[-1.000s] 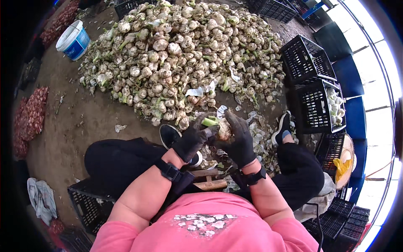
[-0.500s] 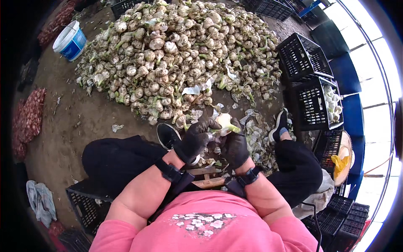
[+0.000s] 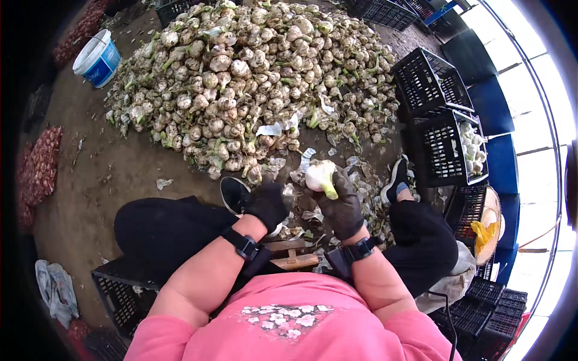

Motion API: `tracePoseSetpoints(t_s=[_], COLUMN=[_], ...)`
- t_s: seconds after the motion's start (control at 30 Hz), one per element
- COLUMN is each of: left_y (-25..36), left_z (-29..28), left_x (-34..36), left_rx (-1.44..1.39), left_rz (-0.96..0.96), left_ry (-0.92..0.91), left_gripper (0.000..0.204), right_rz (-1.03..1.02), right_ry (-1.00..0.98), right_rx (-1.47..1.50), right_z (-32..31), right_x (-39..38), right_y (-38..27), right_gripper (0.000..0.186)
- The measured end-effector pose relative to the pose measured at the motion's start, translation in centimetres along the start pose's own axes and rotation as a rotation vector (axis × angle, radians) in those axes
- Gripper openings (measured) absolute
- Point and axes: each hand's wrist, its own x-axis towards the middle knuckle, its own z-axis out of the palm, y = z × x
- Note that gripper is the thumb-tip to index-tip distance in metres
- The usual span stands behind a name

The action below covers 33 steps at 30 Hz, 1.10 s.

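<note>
Garlic bulb (image 3: 318,175), just one, is held by the gloved right hand (image 3: 341,209) above scattered peelings (image 3: 373,201); half a second ago it was touched by both hands. The left hand (image 3: 268,203) has been drawn apart, and whether anything is gripped there cannot be told. Farther out, one heap of bulbs (image 3: 241,90), one bucket (image 3: 96,60) and two black crates (image 3: 441,150) beside it are seen.

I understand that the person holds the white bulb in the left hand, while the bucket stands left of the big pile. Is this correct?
Not the left hand: the head view shows the white bulb in the right hand. The bucket does stand left of the big pile.
</note>
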Motion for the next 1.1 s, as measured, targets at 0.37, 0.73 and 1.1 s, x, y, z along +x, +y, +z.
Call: tracePoseSetpoints(t_s=[0.37, 0.73, 1.1], left_y=[2.9, 2.1, 1.8], left_z=[-2.7, 0.1, -2.5], left_x=[-1.1, -1.4, -1.4], left_rx=[-1.489, -0.759, -1.012], left_rz=[0.031, 0.184, 0.232], left_ry=[-0.203, 0.279, -0.033], left_gripper=[0.065, 0.079, 0.06], right_rz=[-0.118, -0.059, 0.083], right_ry=[0.056, 0.207, 0.269], right_rx=[-0.619, -1.591, -1.325], right_z=[1.2, 2.7, 0.7], right_x=[0.4, 1.0, 0.2], right_y=[1.1, 1.2, -0.1], right_gripper=[0.033, 0.034, 0.024])
